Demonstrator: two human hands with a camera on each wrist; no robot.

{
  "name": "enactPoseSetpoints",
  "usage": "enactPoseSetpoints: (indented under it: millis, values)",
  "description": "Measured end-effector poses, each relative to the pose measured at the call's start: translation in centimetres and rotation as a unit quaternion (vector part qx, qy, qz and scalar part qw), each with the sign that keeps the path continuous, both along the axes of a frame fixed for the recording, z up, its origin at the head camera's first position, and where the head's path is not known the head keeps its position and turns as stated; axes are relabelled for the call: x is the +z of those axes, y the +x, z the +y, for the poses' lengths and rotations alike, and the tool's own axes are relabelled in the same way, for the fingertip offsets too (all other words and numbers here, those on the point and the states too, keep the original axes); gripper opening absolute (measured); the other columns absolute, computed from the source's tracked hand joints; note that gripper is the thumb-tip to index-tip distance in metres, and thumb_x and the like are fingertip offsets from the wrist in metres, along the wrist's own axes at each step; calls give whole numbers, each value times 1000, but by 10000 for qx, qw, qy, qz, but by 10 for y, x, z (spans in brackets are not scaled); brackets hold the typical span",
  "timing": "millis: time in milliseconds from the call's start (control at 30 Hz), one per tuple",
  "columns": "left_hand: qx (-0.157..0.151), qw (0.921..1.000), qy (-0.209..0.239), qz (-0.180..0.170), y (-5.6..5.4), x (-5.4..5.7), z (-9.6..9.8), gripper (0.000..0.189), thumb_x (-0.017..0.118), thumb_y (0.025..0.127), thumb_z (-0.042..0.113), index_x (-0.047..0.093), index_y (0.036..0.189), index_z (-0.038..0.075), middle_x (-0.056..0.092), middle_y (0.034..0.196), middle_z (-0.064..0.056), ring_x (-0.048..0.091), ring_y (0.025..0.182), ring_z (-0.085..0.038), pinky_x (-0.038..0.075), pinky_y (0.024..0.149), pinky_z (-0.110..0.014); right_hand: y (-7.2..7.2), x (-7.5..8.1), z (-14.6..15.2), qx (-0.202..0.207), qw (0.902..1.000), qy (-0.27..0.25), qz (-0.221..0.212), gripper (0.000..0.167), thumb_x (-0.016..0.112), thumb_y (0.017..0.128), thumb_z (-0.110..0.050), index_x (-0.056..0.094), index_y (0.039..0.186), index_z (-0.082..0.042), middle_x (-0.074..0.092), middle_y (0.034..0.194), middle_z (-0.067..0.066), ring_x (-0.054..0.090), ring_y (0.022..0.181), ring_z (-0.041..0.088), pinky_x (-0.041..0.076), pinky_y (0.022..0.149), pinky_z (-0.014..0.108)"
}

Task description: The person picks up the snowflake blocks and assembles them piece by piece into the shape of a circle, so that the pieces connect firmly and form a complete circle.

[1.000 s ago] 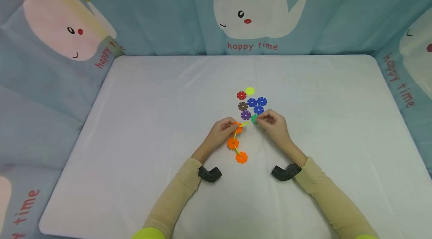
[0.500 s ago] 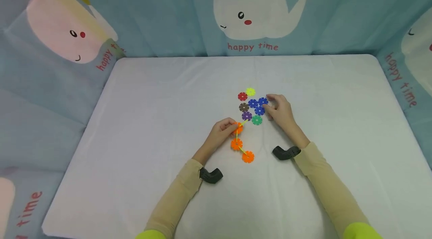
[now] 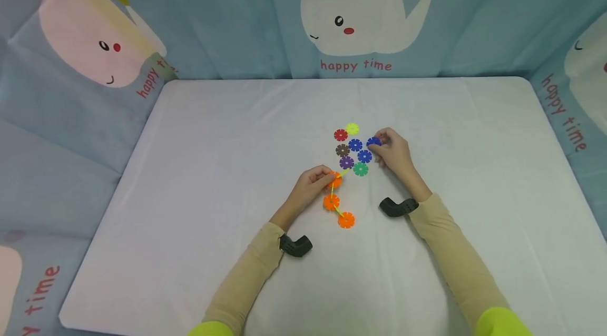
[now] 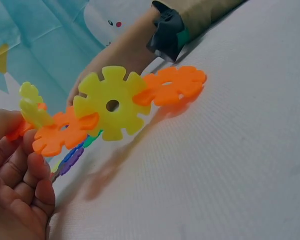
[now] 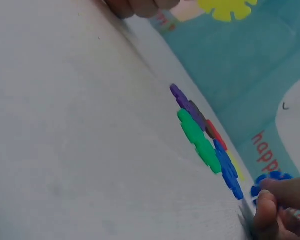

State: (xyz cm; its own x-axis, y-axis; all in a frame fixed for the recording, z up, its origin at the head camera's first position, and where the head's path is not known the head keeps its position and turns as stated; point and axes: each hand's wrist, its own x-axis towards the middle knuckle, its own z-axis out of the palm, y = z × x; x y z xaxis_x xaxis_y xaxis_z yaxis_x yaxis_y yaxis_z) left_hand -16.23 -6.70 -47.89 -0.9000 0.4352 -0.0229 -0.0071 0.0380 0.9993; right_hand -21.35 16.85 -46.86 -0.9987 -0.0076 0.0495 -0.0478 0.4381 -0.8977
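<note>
While the left hand (image 3: 310, 187) pinched the orange-and-yellow snowflake-disc chain (image 3: 330, 203) trailing to its right, the right hand (image 3: 395, 154) farther out pinched a blue snowflake disc (image 3: 373, 140); an uneven tug might have pulled the chain apart.

Soft, even light fills the head view. Beside the left grip (image 4: 17, 185), orange-tinged shadows (image 4: 102, 182) stretch across the pale surface (image 4: 214, 165) beneath the linked discs (image 4: 127, 112). The right wrist view is dimmer and hazy, with soft edges around the right grip (image 5: 282, 207).
</note>
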Motion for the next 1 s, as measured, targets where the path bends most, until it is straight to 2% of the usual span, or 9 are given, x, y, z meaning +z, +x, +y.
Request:
enactPoseSetpoints:
  millis: [133, 267, 333, 400, 500, 633, 733, 867, 1000]
  values:
    - [-54, 10000, 13, -76, 0, 0, 0, 20, 53, 91, 17, 59, 90, -2, 53, 71, -7, 45, 63, -18, 39, 58, -22, 10, -6, 1, 53, 9928, -1144, 353, 21, 63, 82, -3, 52, 96, 9, 52, 71, 14, 51, 47, 9, 44, 44, 20]
    - [-208, 9997, 10, -97, 0, 4, 1, 19, 52, 92, 14, 57, 90, -4, 52, 72, -17, 43, 65, -22, 38, 58, -23, 30, -4, -5, 283, 9769, -2118, 84, 26, 64, 81, -3, 50, 98, 11, 51, 67, 10, 51, 49, 13, 43, 45, 21]
    - [-263, 9996, -37, -13, 2, 12, 1, 18, 51, 92, 12, 56, 90, -5, 50, 72, -21, 43, 65, -24, 37, 58, -23, 40, -3, -10, 451, 9699, -2391, -131, 26, 65, 81, -3, 50, 98, 10, 51, 65, 8, 49, 48, 13, 42, 44, 21]
    - [-293, 9995, -103, 101, 5, 20, 0, 17, 50, 92, 11, 56, 89, -5, 48, 72, -25, 42, 64, -26, 35, 57, -23, 47, -2, -13, 620, 9643, -2565, -214, 23, 64, 82, -3, 51, 97, 8, 51, 64, 7, 48, 47, 12, 42, 43, 20]
    - [-301, 9990, -217, 260, 8, 31, -1, 16, 49, 93, 9, 54, 87, -6, 46, 69, -26, 40, 61, -26, 34, 56, -23, 53, -3, -17, 846, 9548, -2848, -95, 15, 63, 83, -2, 53, 93, 4, 53, 62, 9, 48, 45, 12, 41, 42, 20]
    - [-363, 9981, -384, 322, 9, 34, -2, 16, 49, 93, 9, 55, 87, -6, 46, 68, -24, 40, 61, -20, 33, 57, -22, 56, -5, -19, 1110, 9485, -2966, 34, 8, 60, 84, -2, 56, 91, 0, 53, 62, 14, 48, 44, 14, 41, 42, 22]
    - [-410, 9976, -450, 329, 10, 35, -2, 17, 50, 92, 9, 55, 87, -5, 45, 68, -23, 39, 60, -16, 32, 56, -22, 58, -4, -20, 1191, 9482, -2946, -35, 8, 59, 85, -2, 57, 92, 2, 54, 64, 13, 49, 45, 14, 42, 43, 23]
    - [-428, 9976, -435, 324, 10, 34, -1, 17, 50, 92, 9, 55, 87, -6, 44, 67, -24, 37, 58, -16, 31, 55, -22, 60, -1, -21, 1155, 9453, -3048, -142, 13, 56, 85, 4, 53, 95, 12, 55, 66, 12, 50, 47, 15, 43, 44, 23]
    - [-356, 9978, -419, 357, 5, 17, 0, 18, 52, 92, 14, 57, 86, -2, 45, 64, -14, 38, 58, -15, 31, 54, -22, 61, -2, -20, 1181, 9412, -3163, -153, 16, 54, 86, 6, 49, 97, 17, 55, 68, 12, 52, 50, 15, 45, 47, 24]
